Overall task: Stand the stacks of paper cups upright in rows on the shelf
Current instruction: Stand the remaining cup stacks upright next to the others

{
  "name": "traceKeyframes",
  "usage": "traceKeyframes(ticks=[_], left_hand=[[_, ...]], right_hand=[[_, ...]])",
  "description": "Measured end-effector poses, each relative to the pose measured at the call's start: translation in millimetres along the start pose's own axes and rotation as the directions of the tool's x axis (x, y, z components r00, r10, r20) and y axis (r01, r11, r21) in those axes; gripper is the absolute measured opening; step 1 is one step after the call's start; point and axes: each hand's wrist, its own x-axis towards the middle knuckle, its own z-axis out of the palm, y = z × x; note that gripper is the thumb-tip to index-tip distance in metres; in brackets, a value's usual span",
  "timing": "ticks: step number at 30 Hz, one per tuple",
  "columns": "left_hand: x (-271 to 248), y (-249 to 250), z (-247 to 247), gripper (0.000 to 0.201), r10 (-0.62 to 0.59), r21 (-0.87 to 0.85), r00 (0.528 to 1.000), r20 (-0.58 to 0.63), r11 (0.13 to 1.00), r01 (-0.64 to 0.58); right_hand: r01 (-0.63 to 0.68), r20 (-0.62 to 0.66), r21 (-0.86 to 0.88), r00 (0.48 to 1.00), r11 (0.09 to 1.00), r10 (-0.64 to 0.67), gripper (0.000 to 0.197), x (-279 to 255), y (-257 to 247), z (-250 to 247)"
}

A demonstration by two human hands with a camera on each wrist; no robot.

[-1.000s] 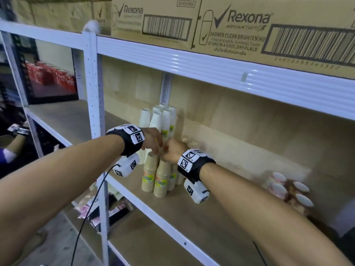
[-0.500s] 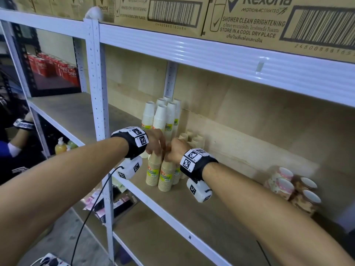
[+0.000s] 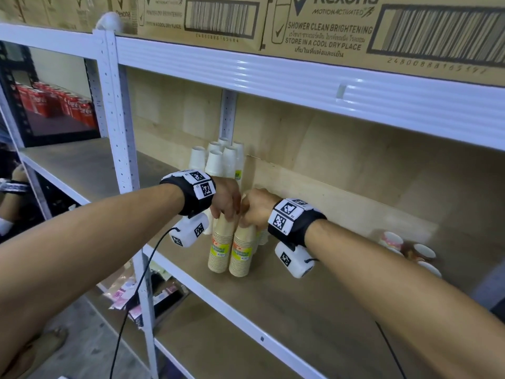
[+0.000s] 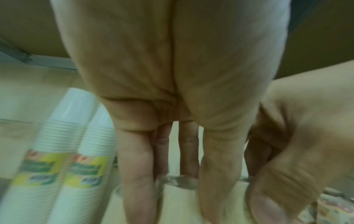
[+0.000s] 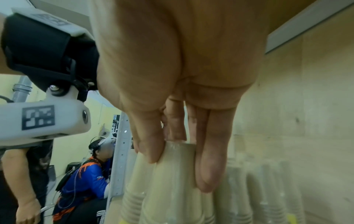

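I've got my left hand (image 3: 224,198) and right hand (image 3: 255,207) each pinching the top of a brown cup stack (image 3: 220,242), (image 3: 241,251), fingers pointing down around the caps, both standing touching near the shelf (image 3: 273,310) front. Letting go unevenly could tip one into the white stacks (image 3: 218,162) behind, dominoes basically.

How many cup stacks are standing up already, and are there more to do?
Done: several white stacks stand upright at the back of the shelf; the exact count is hidden. In hand: the left hand and right hand each grip the top of a tan stack, both standing on the shelf. Left: some loose cups lie on their sides to the right.
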Motion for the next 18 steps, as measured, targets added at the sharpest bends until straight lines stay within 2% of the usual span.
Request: traceKeyframes(ticks=[4, 10, 14, 18], left_hand=[[8.0, 31.2, -14.4, 0.031, 0.078, -0.024, 0.997, 0.002, 0.997, -0.078], [33.3, 88.6, -29.0, 0.031, 0.183, -0.055, 0.982, -0.053, 0.981, -0.186], [61.8, 122.4, -28.9, 0.027, 0.233, -0.021, 0.965, -0.122, 0.971, -0.237], [99.1, 148.4, -19.7, 0.028, 0.253, -0.062, 0.952, -0.171, 0.962, -0.267]], right_hand=[[-0.045, 0.001, -0.027, 0.999, 0.999, 0.045, 0.031, -13.3, 26.2, -25.3], [-0.186, -0.071, -0.018, 0.98, 0.982, 0.184, 0.03, -29.6, 79.8, -56.9], [-0.294, -0.13, -0.019, 0.948, 0.956, 0.289, 0.03, -35.3, 117.0, -63.8], [-0.39, -0.194, 0.023, 0.901, 0.92, 0.387, 0.032, -32.9, 154.5, -56.4]])
